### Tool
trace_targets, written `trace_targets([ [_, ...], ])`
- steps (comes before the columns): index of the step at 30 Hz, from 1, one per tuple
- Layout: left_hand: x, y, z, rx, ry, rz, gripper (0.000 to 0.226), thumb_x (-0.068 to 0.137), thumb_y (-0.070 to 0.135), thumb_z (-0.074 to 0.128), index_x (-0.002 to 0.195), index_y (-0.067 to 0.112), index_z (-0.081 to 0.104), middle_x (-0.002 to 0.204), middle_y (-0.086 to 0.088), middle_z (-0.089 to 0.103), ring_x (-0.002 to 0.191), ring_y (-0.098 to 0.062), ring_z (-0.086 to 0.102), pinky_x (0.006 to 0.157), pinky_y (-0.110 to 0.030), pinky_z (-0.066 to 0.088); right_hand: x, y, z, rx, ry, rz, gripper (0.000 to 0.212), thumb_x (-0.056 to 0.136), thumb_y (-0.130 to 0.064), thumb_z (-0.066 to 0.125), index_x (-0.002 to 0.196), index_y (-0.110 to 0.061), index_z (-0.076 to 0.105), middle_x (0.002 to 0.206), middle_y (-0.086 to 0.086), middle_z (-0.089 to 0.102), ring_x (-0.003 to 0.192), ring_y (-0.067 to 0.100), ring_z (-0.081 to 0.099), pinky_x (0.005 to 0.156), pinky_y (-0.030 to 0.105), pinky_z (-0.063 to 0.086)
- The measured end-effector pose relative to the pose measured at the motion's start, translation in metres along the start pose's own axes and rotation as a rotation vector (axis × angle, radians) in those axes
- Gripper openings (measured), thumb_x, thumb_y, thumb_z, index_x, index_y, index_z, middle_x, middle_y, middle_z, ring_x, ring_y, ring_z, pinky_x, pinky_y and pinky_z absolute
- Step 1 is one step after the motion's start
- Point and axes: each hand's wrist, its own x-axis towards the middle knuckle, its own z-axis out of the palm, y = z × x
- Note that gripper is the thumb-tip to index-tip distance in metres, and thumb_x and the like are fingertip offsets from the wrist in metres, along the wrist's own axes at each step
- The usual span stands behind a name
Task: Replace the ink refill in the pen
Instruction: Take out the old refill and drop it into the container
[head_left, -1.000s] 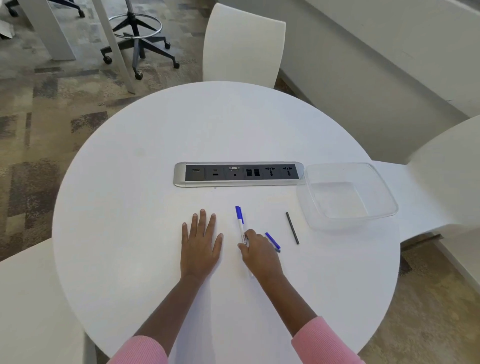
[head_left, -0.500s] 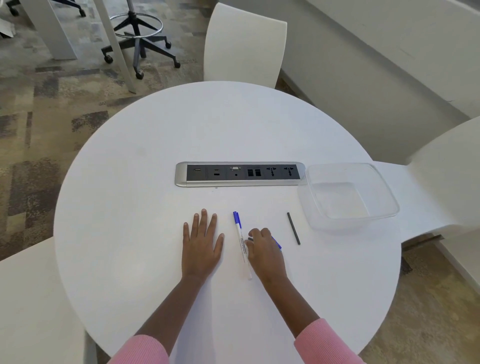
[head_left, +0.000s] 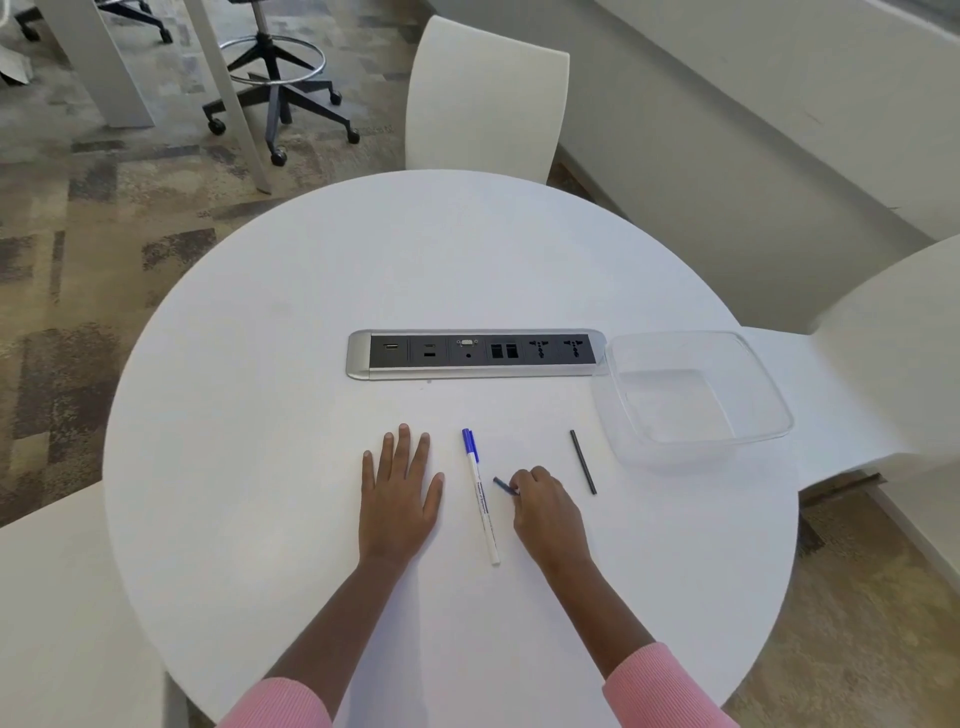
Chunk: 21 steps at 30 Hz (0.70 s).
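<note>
Both hands are low on the bench (head_left: 311, 322). The left hand (head_left: 397, 499) lies flat and open, fingers spread, and holds nothing. The right hand (head_left: 545, 512) is curled, and its fingertips pinch a small dark blue piece (head_left: 505, 486); what this piece is I cannot tell, maybe a cap or an end plug. Far right stands a clear tub (head_left: 748, 441), empty. The pen (head_left: 480, 496) lies between the hands, apart from both, blue cap away from the person. It looks light, stiff and smooth, so it may roll; better to take it at the middle of the barrel. The black refill (head_left: 583, 461) lies right of the right hand, thin and probably easy to bend, so pinch it near the middle.
</note>
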Motion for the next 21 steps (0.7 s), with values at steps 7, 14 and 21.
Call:
trace_targets([
  [7,-0.001,0.003,-0.004,-0.013,-0.023,-0.012,0.06,0.087,0.04,0.019,0.137,0.011,0.038,0.146,-0.017,0.036,0.134,-0.036,0.034,0.109,-0.053,0.024,0.001,0.01,-0.031,0.028,0.173,-0.103,0.019,0.091,-0.007,0.04,0.098,-0.007,0.057,0.097,0.008,0.06,0.088,0.025,0.056,0.061,0.029,0.039],
  [14,-0.003,0.005,-0.008,-0.027,-0.045,-0.014,0.067,0.092,0.047,0.008,0.132,0.008,0.045,0.14,-0.02,0.043,0.127,-0.04,0.042,0.103,-0.057,0.031,0.012,0.045,-0.094,-0.006,0.358,-0.156,0.015,0.087,-0.008,0.049,0.095,-0.006,0.062,0.093,0.011,0.064,0.088,0.03,0.059,0.06,0.038,0.049],
  [21,-0.002,0.01,-0.01,-0.035,-0.055,-0.052,0.076,0.092,0.049,-0.001,0.129,0.006,0.049,0.135,-0.022,0.049,0.122,-0.041,0.048,0.098,-0.058,0.037,0.04,0.11,-0.134,-0.177,0.367,-0.158,0.013,0.085,-0.006,0.052,0.091,-0.005,0.063,0.087,0.012,0.065,0.086,0.031,0.059,0.053,0.038,0.047],
])
